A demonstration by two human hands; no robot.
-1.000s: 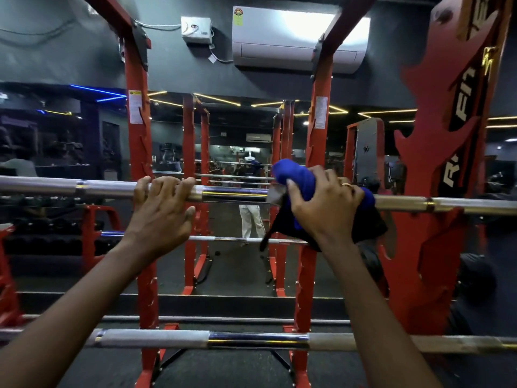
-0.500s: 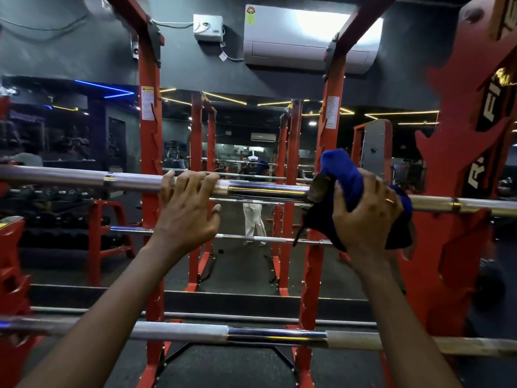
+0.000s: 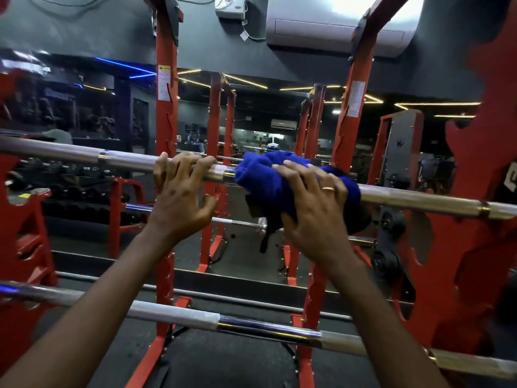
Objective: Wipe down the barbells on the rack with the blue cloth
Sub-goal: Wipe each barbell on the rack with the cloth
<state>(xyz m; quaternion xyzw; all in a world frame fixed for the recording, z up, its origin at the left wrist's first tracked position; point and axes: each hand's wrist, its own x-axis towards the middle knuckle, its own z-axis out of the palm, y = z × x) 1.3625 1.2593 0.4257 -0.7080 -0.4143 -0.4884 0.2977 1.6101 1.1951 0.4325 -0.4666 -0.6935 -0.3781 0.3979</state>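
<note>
**Upper barbell gripped, blue cloth pressed on it**

The upper barbell (image 3: pixel 419 198) is carried across the red rack (image 3: pixel 166 113). Near mid-bar, the blue cloth (image 3: pixel 265 180) is bunched over the shaft and clasped by the right hand (image 3: pixel 313 208), a ring seen on one finger; a dark end of the cloth hangs below. The bare shaft just beside the cloth is grasped by the left hand (image 3: pixel 181 191), fingers curled over the top. A lower barbell (image 3: pixel 268 329) is seen beneath, untouched.
</note>
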